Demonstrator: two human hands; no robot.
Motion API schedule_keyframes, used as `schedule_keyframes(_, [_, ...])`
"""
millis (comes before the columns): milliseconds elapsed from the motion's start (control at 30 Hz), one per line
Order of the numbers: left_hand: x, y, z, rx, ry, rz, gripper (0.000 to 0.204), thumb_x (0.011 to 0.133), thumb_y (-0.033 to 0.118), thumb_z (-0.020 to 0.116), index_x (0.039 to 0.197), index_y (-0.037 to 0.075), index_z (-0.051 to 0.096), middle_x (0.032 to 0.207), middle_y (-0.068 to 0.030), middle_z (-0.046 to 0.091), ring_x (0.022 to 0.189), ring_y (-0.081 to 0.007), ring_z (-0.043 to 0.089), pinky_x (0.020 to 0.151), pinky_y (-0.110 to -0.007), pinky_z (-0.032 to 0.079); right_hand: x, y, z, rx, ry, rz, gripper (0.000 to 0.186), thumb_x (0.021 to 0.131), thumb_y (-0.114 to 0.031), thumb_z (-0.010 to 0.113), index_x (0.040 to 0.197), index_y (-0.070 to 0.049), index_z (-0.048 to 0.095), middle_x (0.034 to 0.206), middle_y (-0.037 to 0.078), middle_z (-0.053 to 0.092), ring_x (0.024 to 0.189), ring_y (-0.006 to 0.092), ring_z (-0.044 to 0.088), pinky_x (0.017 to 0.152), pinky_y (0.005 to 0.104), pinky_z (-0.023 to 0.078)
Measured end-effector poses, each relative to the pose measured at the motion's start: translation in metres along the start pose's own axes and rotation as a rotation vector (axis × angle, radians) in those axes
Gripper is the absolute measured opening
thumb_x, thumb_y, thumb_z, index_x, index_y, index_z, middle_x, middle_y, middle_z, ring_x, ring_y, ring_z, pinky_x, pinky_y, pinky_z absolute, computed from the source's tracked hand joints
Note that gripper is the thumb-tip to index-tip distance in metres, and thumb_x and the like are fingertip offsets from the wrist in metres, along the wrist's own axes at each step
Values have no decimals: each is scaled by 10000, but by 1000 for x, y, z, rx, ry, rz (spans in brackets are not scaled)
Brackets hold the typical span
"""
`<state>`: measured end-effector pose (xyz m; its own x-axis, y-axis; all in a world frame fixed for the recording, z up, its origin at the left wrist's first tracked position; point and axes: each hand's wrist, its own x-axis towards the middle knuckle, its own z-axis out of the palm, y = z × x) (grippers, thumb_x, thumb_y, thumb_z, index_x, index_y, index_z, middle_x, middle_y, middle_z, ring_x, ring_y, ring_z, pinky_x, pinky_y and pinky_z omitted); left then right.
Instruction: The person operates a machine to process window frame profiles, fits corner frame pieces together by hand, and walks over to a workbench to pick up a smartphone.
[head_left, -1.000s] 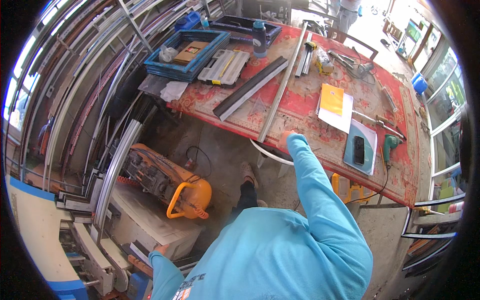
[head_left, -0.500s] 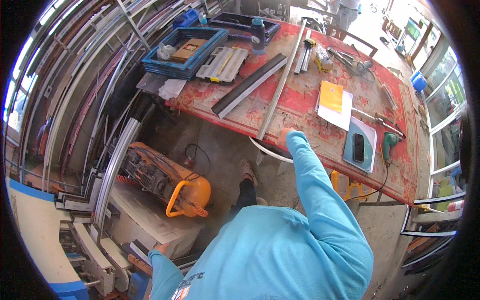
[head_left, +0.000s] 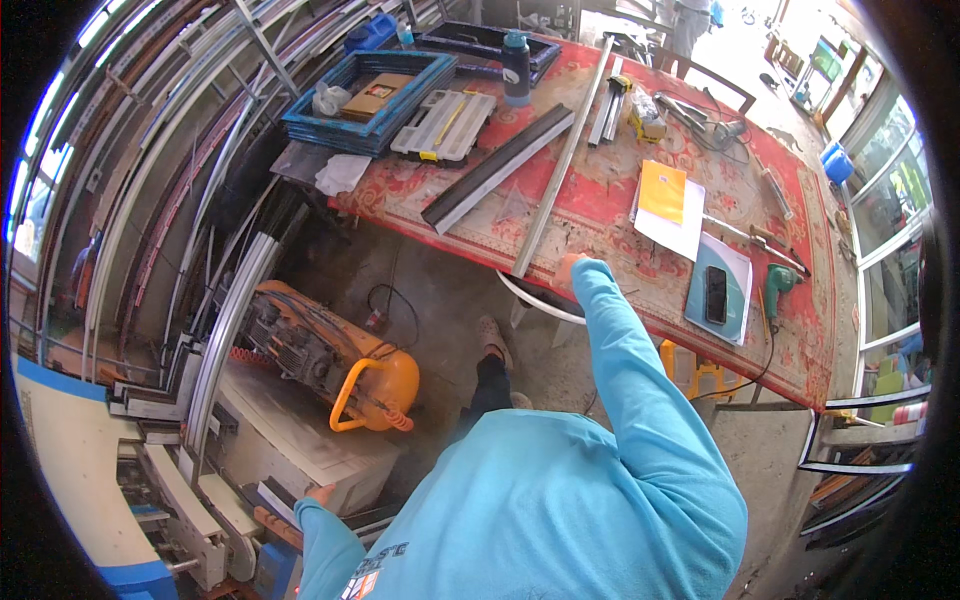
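Observation:
My right hand [head_left: 568, 268] rests at the near edge of the red patterned tabletop [head_left: 610, 255], just right of the near end of a long metal strip [head_left: 562, 165]. Its back and the blue sleeve hide most of the fingers. Low on the left, my left hand [head_left: 320, 495] is beside a dark profile piece [head_left: 278, 497] and a pale box-like block [head_left: 300, 440]. Only part of that hand shows, and whether it grips anything is hidden. Left of the strip lies a black and silver profile [head_left: 498, 170].
An orange air compressor [head_left: 330, 355] stands on the floor at left. Blue frames [head_left: 330, 125], an organizer case [head_left: 443, 127], a bottle [head_left: 516, 70], papers [head_left: 668, 210], a phone [head_left: 716, 295] and a green drill [head_left: 780, 285] lie on the table. Racked metal profiles [head_left: 150, 180] line the left.

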<state>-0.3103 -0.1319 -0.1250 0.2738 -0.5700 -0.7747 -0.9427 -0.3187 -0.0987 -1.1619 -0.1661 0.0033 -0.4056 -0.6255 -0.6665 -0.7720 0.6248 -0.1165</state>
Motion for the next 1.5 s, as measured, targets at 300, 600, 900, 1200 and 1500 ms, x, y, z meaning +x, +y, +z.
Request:
schedule_keyframes(300, [-9, 0, -7, 118, -40, 152, 565, 780, 521, 472, 1201, 146, 519, 1258, -192, 461, 1182, -325, 420, 974, -378, 339, 8, 4, 3, -15, -3, -38, 566, 676, -417, 642, 1135, -94, 571, 1181, 132, 540, 1086, 289, 520, 918, 394, 427])
schedule_keyframes(600, [-69, 54, -25, 41, 20, 70, 659, 778, 524, 488, 1151, -18, 525, 1244, -220, 459, 1194, -330, 402, 983, -371, 317, 25, 10, 14, -12, 40, -47, 580, 666, -432, 643, 1129, -90, 574, 1180, 134, 540, 1089, 287, 517, 925, 383, 424])
schedule_keyframes(900, [3, -7, -3, 135, -18, 185, 665, 769, 548, 473, 1182, 28, 509, 1245, -222, 456, 1182, -345, 410, 986, -382, 319, 50, 16, 25, 6, 35, 42, 606, 657, -428, 654, 1163, -110, 551, 1197, 133, 529, 1097, 299, 510, 926, 395, 422])
schedule_keyframes(1200, [2, -7, 2, 84, 24, 69, 650, 777, 567, 448, 1193, 71, 517, 1251, -212, 455, 1168, -350, 427, 987, -380, 326, 29, 6, 14, -17, -2, 23, 585, 659, -401, 644, 1165, -122, 550, 1168, 121, 553, 1077, 302, 525, 913, 402, 431])
schedule_keyframes(1500, [-47, 26, -13, -34, 59, -30, 733, 727, 587, 525, 1166, 0, 525, 1257, -197, 460, 1184, -316, 425, 985, -363, 331, 8, 0, 5, -1, 16, 23, 558, 675, -379, 630, 1166, -128, 545, 1130, 114, 577, 1050, 292, 545, 893, 405, 444])
